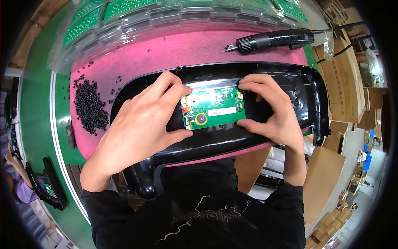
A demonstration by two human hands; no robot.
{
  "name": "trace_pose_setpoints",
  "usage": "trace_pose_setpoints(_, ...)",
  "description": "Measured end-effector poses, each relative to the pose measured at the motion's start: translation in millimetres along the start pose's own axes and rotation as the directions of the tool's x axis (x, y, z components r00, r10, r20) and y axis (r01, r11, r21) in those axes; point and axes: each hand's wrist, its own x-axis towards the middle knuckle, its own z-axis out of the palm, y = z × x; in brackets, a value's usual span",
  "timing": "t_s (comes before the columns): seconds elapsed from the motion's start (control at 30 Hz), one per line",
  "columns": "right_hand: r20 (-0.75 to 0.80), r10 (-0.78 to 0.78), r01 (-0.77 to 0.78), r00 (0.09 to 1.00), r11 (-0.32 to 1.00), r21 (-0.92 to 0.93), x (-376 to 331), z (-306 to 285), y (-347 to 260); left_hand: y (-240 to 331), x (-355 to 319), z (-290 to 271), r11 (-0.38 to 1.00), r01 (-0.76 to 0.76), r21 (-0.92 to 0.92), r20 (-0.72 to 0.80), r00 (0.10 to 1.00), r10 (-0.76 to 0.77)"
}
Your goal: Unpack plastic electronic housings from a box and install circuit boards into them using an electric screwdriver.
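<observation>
A green circuit board (219, 118) with a round buzzer-like part and a white label lies over the middle of a large glossy black plastic housing (199, 145). My left hand (145, 112) grips the board's left end, thumb at the lower corner and fingers at the upper one. At the opposite end my right hand (271, 108) pinches the right corners the same way. Whether the board rests fully on the housing beneath, I cannot tell. The housing lies open side up on a pink mat (166, 52).
Small black screws (89, 106) are heaped on the mat's left. A black electric screwdriver (273, 40) lies at the back right. Clear plastic trays (166, 20) hold green boards behind the mat. Cardboard boxes (336, 79) stand at right. Another person's arm (16, 166) and black housing (52, 186) show far left.
</observation>
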Motion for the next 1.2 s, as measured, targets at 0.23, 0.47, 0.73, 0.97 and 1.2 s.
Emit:
trace_pose_setpoints(0.23, -0.015, -0.019, 0.019, 1.0, 0.999, -0.047, 0, 1, -2, -4, -1, -1, 0.998, -0.059, -0.016, -0.025, 0.998, 0.058)
trace_pose_setpoints(0.47, 0.008, -0.04, 0.04, 0.999, 0.995, -0.094, 3, 6, -6, -11, -12, -4, 0.993, -0.112, -0.025, -0.012, 0.994, 0.111)
trace_pose_setpoints(0.73, -0.455, 0.089, -0.073, 0.886, 0.996, 0.053, 4, -40, 21, -38, -8, -24, 0.987, -0.16, 0.013, -0.441, 0.885, 0.149)
trace_pose_setpoints(0.97, -0.323, 0.352, -0.373, 0.879, 0.928, -0.004, 33, -112, 70, -86, -13, -41, 0.958, 0.174, 0.227, -0.476, 0.878, -0.047)
trace_pose_setpoints(1.2, -0.684, 0.324, -0.077, 0.653, 0.928, 0.366, 74, -80, 56, -101, -1, -32, 0.932, 0.241, 0.273, -0.401, 0.909, -0.118)
